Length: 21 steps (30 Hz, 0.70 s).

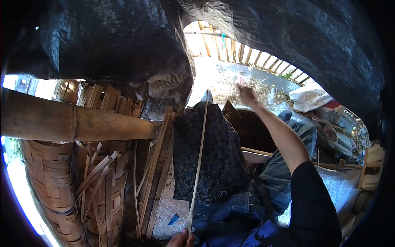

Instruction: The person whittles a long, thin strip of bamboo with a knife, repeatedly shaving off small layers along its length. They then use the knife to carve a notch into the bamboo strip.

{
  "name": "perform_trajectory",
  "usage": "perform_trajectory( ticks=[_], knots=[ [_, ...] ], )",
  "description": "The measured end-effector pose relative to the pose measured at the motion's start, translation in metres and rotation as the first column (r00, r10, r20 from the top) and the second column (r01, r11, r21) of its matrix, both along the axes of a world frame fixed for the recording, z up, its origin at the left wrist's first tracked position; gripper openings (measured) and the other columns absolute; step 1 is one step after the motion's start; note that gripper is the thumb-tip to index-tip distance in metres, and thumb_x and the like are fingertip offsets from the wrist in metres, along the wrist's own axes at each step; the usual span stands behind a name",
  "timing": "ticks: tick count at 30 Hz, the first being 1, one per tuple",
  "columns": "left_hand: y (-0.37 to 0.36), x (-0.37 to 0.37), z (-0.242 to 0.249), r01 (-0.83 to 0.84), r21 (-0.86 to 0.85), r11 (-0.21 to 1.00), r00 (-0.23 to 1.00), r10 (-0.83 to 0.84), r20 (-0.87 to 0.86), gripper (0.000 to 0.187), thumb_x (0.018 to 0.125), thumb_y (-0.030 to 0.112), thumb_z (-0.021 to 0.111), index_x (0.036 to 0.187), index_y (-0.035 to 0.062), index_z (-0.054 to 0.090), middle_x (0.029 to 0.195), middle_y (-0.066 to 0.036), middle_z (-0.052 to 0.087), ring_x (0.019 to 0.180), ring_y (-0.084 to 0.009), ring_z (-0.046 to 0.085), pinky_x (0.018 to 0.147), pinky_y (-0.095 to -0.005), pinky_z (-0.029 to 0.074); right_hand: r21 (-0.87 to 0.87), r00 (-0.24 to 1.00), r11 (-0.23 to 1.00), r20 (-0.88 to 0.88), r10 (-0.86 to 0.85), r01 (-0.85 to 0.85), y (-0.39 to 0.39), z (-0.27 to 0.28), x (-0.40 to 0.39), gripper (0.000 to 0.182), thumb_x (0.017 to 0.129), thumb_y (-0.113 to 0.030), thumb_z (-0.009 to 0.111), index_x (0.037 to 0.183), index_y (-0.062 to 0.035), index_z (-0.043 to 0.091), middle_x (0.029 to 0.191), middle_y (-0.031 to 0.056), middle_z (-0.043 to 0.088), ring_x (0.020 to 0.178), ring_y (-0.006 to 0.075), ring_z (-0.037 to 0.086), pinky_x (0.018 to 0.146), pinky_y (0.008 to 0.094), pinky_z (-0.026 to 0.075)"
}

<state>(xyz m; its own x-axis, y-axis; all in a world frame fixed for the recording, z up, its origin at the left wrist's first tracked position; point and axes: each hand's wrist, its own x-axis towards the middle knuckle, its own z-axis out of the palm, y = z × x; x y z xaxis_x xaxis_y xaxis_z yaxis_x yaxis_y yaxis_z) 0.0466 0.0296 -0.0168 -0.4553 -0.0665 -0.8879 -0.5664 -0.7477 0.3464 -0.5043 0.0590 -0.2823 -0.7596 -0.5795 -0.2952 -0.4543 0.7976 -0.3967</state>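
Note:
My left hand (180, 238), at the bottom edge, is closed round the near end of a long, thin bamboo strip (199, 158). The strip rises away from me over a dark patterned cloth (212, 164) spread across my lap. Its far end reaches the bright opening. My right hand (247, 96) is stretched far forward on a straight arm, apart from the strip. Its fingers look curled closed, and whatever may be in them is too small and glaring to make out. Beneath that arm is a dark, shadowed hollow (255, 129).
A thick bamboo pole (82, 123) crosses the left side, above woven bamboo baskets (51, 177) and split bamboo pieces (101, 168). Black plastic sheeting (103, 41) hangs overhead. Ahead are dry straw (257, 88), a slatted fence (263, 55) and a white sack (308, 98).

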Motion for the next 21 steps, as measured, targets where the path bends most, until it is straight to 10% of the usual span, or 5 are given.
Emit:
perform_trajectory(
  ticks=[2,5,10,15,21],
  knots=[
    [0.005,0.005,0.008,-0.148,0.137,0.979,0.988,0.151,-0.015,0.022,0.092,0.029,0.044,0.105,0.0129,0.053,0.056,0.002,0.043,0.043,-0.0078,0.04,0.038,-0.0237,0.031,-0.197,0.912,0.897,0.191,-0.362,0.397,-0.001,0.059,0.0,0.044,0.1,-0.031,0.024,0.099,0.0016,0.053,0.051,0.0003,0.035,0.037,0.0077,0.028,0.03,0.0249,0.028],
    [-0.011,-0.048,-0.001,-0.006,0.171,0.985,0.999,0.0,0.034,0.041,0.097,0.042,0.03,0.076,0.01,0.045,0.046,0.005,0.029,0.036,-0.0076,0.027,0.035,-0.0226,0.022,-0.416,0.999,0.909,-0.052,0.005,-0.026,0.019,0.035,0.03,0.048,0.099,-0.037,0.021,0.079,-0.003,0.048,0.05,-0.0015,0.031,0.037,0.0096,0.027,0.031,0.0262,0.029],
    [-0.03,-0.117,-0.04,0.086,0.106,0.991,0.995,-0.081,-0.051,0.042,0.097,0.044,0.031,0.076,0.0101,0.045,0.046,0.005,0.027,0.034,-0.0066,0.025,0.034,-0.0228,0.023,-0.494,0.917,0.852,0.235,0.323,-0.173,0.049,0.143,0.144,0.043,0.098,-0.037,0.03,0.073,-0.0066,0.047,0.048,0.0019,0.041,0.035,0.0095,0.038,0.033,0.031,0.032],
    [-0.036,-0.155,-0.045,0.192,-0.077,0.978,0.981,-0.193,-0.001,0.044,0.097,0.043,0.031,0.078,0.0077,0.048,0.048,0.004,0.033,0.037,-0.0064,0.032,0.037,-0.0223,0.027,-0.444,0.939,0.856,0.085,0.333,-0.263,0.054,0.151,0.191,0.046,0.094,-0.036,0.044,0.064,-0.0013,0.049,0.047,0.0181,0.048,0.043,0.0365,0.051,0.041,0.0444,0.04],
    [-0.022,-0.152,-0.058,0.386,-0.529,0.756,0.918,-0.373,0.137,0.048,0.097,0.041,0.03,0.077,0.0031,0.052,0.05,0.001,0.042,0.041,-0.0088,0.041,0.039,-0.0238,0.032,-0.341,0.943,0.908,0.136,0.303,-0.242,0.044,0.152,0.191,0.053,0.093,-0.04,0.044,0.057,-0.002,0.048,0.048,0.0181,0.05,0.044,0.0355,0.054,0.041,0.043,0.041]
  ],
)
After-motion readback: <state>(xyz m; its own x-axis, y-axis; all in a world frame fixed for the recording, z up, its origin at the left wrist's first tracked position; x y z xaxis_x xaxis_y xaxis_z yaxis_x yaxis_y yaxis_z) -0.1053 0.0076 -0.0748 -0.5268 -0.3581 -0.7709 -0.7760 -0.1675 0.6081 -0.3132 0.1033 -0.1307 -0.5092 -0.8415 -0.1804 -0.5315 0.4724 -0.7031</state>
